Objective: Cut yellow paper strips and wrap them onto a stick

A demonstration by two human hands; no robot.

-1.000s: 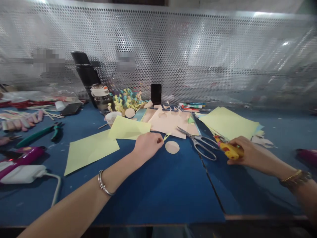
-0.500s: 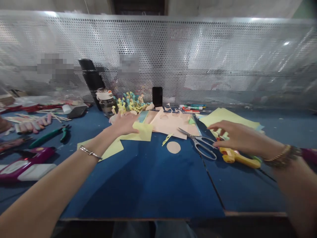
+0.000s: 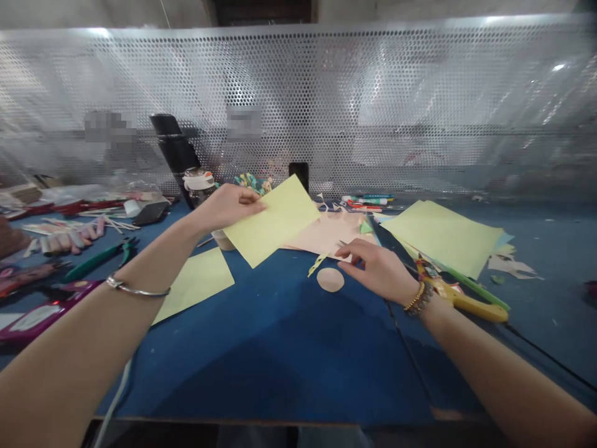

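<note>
Since the last frame, the left hand [image 3: 226,207] has lifted the yellow sheet [image 3: 273,219] off the desk [image 3: 280,367] and pinches its edge, sheet tilted in the air. The right hand [image 3: 375,269] has moved from near the glue gun [image 3: 459,298] to over the scissors [image 3: 342,242], fingers loose; can't tell if it grips them. The 2 bits, yellow scrap [image 3: 316,264] and peach disc [image 3: 331,279], lie just beside it.

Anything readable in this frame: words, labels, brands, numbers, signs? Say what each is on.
No word, label, brand or number can be read.
The marker pens: markings too small to read.
The magenta-and-white device: markings too blurred to read.
Two pixelated patches on the perforated metal screen: unreadable.
</note>
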